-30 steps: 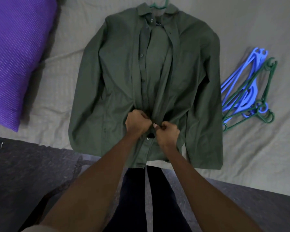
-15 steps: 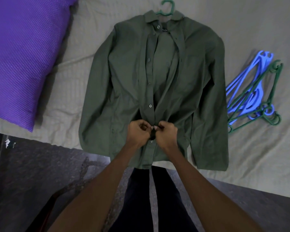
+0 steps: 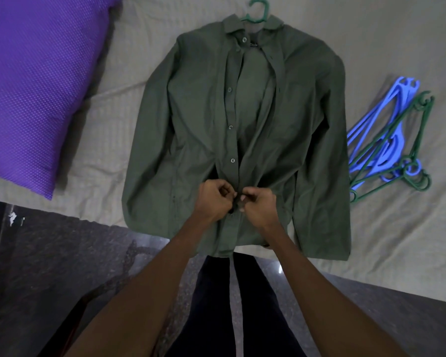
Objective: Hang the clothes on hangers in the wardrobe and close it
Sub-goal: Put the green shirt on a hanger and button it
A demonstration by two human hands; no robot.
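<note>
So you've got the green shirt (image 3: 196,130) spread flat on the bed sheet (image 3: 386,42), long sleeves lying straight down each side. It's a soft woven cotton-looking fabric, matte and a bit creased, with small round buttons running down the placket. The upper front is unbuttoned and gapes open in a long V. A green plastic hanger hook (image 3: 258,10) curls out past the collar, so the hanger sits inside the shirt.

Your left hand (image 3: 215,199) and right hand (image 3: 259,207) are both at the lower placket of the shirt, nearly touching each other. Fingers on both are curled tight, pinching the two fabric edges together. I can't tell whether a button is between the fingertips, they cover it.

Just right of the shirt's sleeve there's a loose pile of spare hangers (image 3: 389,148), thin moulded plastic, some blue, some dark green, hooks tangled. Well left of the shirt sits a plump purple pillow (image 3: 36,81) with a fine dotted weave. The sheet itself is pale grey with a faint ribbed texture.
</note>
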